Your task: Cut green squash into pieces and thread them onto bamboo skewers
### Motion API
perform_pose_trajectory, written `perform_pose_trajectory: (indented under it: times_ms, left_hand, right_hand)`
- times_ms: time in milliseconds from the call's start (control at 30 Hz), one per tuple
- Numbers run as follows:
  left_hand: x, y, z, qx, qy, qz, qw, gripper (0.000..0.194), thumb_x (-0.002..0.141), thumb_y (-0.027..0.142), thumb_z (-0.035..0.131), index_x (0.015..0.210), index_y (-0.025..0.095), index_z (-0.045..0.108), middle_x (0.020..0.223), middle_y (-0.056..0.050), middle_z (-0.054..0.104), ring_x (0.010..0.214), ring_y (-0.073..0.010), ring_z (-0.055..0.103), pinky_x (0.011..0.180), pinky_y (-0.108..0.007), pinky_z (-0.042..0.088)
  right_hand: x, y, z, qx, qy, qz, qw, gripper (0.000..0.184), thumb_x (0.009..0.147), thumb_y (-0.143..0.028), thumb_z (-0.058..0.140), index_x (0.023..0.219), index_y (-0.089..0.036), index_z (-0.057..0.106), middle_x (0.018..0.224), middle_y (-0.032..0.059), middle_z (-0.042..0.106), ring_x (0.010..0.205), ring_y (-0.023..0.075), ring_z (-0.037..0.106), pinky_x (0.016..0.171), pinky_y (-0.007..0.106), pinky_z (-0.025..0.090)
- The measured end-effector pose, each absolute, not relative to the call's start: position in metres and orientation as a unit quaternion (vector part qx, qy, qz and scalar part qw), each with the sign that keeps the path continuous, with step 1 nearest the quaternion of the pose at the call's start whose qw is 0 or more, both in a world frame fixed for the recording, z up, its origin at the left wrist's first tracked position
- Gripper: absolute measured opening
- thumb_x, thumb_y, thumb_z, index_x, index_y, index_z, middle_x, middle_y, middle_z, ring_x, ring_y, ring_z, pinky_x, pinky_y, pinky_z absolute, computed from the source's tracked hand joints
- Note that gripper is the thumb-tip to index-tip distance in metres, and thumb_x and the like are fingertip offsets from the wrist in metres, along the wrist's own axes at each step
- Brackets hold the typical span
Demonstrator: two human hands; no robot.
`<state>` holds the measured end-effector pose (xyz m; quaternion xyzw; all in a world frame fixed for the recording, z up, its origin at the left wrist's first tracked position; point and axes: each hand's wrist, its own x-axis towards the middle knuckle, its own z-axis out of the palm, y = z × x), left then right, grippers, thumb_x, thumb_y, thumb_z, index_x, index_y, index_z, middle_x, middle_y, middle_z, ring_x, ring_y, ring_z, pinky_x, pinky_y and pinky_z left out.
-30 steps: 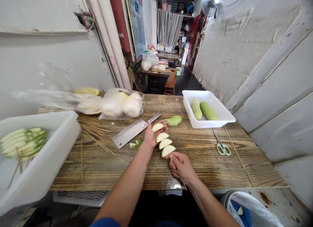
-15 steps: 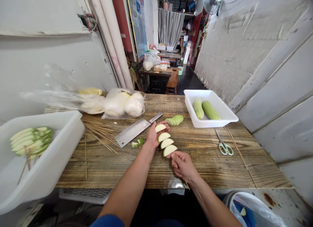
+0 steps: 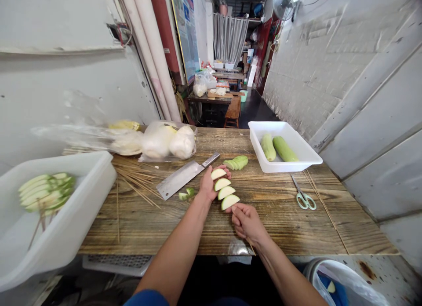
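Several pale green vegetable slices (image 3: 224, 189) sit in a row on a thin wooden skewer (image 3: 251, 247) above the wooden table (image 3: 283, 222). My left hand (image 3: 208, 186) is curled around the far slices from the left. My right hand (image 3: 247, 222) is pinched shut on the near end of the skewer, just under the lowest slice. A cleaver (image 3: 182, 178) lies on the table just left of my left hand, with two small green offcuts (image 3: 185, 194) beside it. A short stack of cut slices (image 3: 236, 162) lies beyond my hands.
A white tub (image 3: 75, 222) at the left holds skewered slices. Loose skewers (image 3: 138, 178) and plastic bags (image 3: 165, 141) lie behind the cleaver. A white tray (image 3: 296, 162) with two whole green vegetables stands at the right, scissors (image 3: 303, 196) in front. A lined bin (image 3: 343, 284) stands below right.
The hands and the skewered slices have stayed almost still. The camera has shifted slightly, so the scene sits a little further right.
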<state>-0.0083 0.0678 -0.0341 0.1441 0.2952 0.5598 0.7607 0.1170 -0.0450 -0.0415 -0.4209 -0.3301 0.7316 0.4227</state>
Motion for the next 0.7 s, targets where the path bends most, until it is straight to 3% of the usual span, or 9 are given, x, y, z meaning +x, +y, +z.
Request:
perform_pose_trajectory:
  times_ms: [700]
  left_hand:
    - [-0.0051,0.0669,-0.0346,0.129,0.311,0.549,0.765,0.047,0.091,0.039,0.028,0.085,0.008,0.062,0.070,-0.012,0.066,0.066,-0.0202,0.065,0.069,-0.035,0.052]
  right_hand:
    - [0.1141,-0.0425,-0.0405,-0.430,-0.331,0.721,0.430,0.041,0.065,-0.052,0.067,0.077,-0.015,0.055,0.040,-0.0132,0.037,0.026,-0.0010,0.018,0.025,0.013,0.014]
